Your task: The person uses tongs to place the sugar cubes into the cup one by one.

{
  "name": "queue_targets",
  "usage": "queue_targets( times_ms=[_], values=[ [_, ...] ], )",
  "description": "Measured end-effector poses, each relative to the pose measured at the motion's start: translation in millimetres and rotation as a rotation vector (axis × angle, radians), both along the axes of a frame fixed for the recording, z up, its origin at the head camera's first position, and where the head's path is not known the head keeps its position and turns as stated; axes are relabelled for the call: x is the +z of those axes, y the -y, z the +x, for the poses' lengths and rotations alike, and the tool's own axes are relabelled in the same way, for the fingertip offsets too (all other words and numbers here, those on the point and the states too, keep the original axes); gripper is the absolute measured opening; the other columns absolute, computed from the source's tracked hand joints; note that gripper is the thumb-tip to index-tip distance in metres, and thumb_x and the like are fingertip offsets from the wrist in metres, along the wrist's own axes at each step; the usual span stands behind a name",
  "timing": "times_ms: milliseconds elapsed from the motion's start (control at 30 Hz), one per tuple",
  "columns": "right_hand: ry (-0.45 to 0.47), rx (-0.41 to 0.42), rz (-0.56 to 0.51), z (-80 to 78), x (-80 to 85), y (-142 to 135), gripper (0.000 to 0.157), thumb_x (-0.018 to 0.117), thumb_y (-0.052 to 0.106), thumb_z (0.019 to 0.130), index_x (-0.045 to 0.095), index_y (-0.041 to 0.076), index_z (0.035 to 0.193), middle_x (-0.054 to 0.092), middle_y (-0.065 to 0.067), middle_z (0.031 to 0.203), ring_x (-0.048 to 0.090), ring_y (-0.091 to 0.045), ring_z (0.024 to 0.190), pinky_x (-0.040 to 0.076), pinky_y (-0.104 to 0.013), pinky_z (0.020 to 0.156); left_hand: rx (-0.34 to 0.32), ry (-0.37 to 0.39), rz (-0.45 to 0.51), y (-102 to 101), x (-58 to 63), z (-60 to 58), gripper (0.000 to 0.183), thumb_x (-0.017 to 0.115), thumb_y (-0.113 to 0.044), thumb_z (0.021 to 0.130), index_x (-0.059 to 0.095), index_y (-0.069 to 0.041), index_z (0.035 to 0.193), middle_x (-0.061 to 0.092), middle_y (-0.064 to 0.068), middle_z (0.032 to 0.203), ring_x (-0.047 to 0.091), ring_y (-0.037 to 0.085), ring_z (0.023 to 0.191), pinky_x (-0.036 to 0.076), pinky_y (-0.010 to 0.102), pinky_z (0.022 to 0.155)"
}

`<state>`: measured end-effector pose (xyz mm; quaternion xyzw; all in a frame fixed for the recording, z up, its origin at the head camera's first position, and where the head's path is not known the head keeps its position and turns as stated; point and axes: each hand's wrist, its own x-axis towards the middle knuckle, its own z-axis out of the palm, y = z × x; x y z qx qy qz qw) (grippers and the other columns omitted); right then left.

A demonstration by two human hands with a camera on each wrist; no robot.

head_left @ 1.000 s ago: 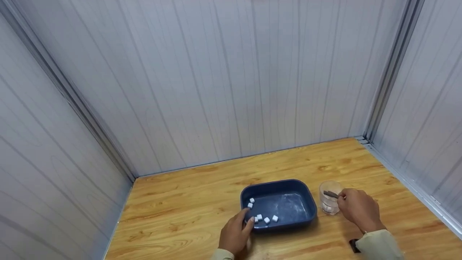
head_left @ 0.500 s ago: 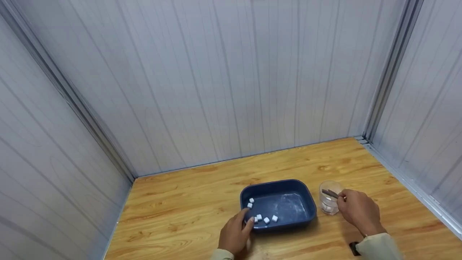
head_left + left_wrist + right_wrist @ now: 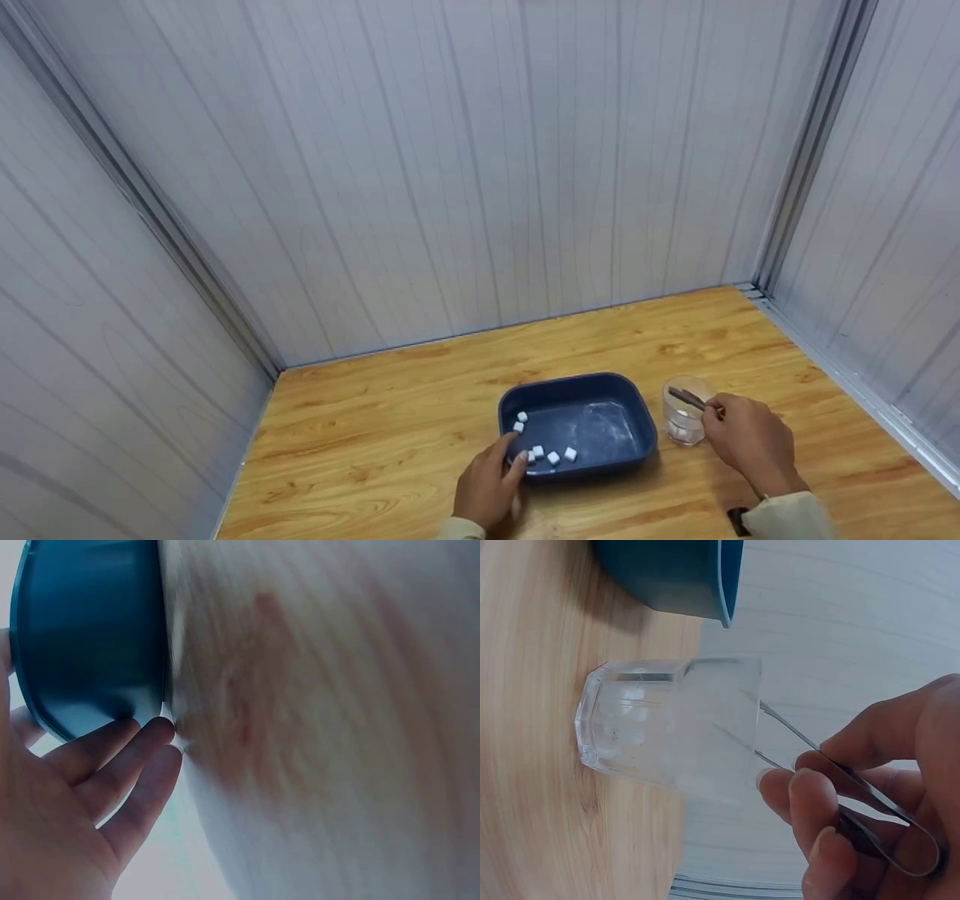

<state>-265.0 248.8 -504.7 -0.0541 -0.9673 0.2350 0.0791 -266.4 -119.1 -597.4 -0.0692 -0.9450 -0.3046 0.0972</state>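
My left hand [image 3: 487, 480] grips the near left corner of a dark blue rectangular tub [image 3: 592, 472], thumb over the rim and other fingers along the outer wall [image 3: 97, 630]. Several white cubes [image 3: 554, 458] lie inside it, along the left and near sides. In my right hand [image 3: 750, 435] is a pair of slim metal tongs [image 3: 877, 799], pinched between thumb and fingers. Their arms stand apart, with the tips inside the mouth of a clear drinking glass [image 3: 645, 720]. White pieces [image 3: 630, 709] show blurred at the glass's bottom; its upper part looks hazy.
The glass stands upright just right of the tub on a wood-grain table [image 3: 360, 435]. Pale panel walls [image 3: 450, 187] rise behind and at both sides. Whitish residue [image 3: 604, 424] marks the tub's floor.
The tong arms have spread apart and their tips have risen slightly at the glass's mouth. My left hand, the tub and its cubes stay in place.
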Motion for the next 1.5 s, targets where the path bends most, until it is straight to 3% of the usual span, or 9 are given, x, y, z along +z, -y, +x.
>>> queue_targets(
  times_ms=[200,500,833,1200,1500],
  values=[
    [-0.072,0.002,0.000,2.8,4.4,2.4,0.023,0.052,0.023,0.089,0.070,0.011,0.097,0.067,-0.009,0.087,0.050,-0.015,0.054,0.037,-0.033,0.044,-0.017,-0.038,-0.001,0.6,-1.0,0.8,0.044,0.049,-0.050,0.092,0.056,-0.024,0.127,0.062,-0.003,0.116,0.059,0.019,0.102,0.047,0.043,0.081],
    [-0.104,-0.008,-0.004,1.4,9.7,10.0,0.021,0.052,0.023,0.089,0.070,0.013,0.094,0.067,-0.006,0.085,0.052,-0.014,0.057,0.037,-0.033,0.046,0.009,0.012,0.007,0.3,0.5,1.7,0.044,0.050,-0.050,0.091,0.055,-0.027,0.128,0.061,-0.004,0.119,0.057,0.019,0.106,0.045,0.044,0.085],
    [-0.167,0.011,-0.026,1.8,6.3,21.1,0.020,0.053,0.022,0.090,0.071,0.014,0.092,0.068,-0.004,0.082,0.049,-0.013,0.050,0.034,-0.031,0.042,0.002,0.020,0.005,0.7,-0.7,1.4,0.045,0.048,-0.051,0.091,0.055,-0.026,0.128,0.061,-0.003,0.119,0.058,0.020,0.105,0.045,0.044,0.085],
    [-0.143,0.016,-0.051,2.9,3.3,33.9,0.018,0.055,0.022,0.088,0.071,0.015,0.092,0.068,-0.001,0.083,0.051,-0.012,0.055,0.035,-0.031,0.045,0.002,-0.028,-0.007,0.6,-0.1,1.8,0.043,0.049,-0.049,0.092,0.055,-0.026,0.128,0.063,-0.004,0.114,0.059,0.018,0.102,0.047,0.043,0.082],
    [-0.132,0.034,-0.082,4.7,1.6,47.2,0.017,0.056,0.024,0.088,0.071,0.017,0.091,0.067,0.004,0.077,0.050,-0.011,0.052,0.036,-0.031,0.046,0.009,-0.019,-0.015,0.4,4.4,4.8,0.044,0.049,-0.049,0.092,0.055,-0.025,0.127,0.063,-0.002,0.115,0.059,0.020,0.103,0.046,0.043,0.083]
  ],
)
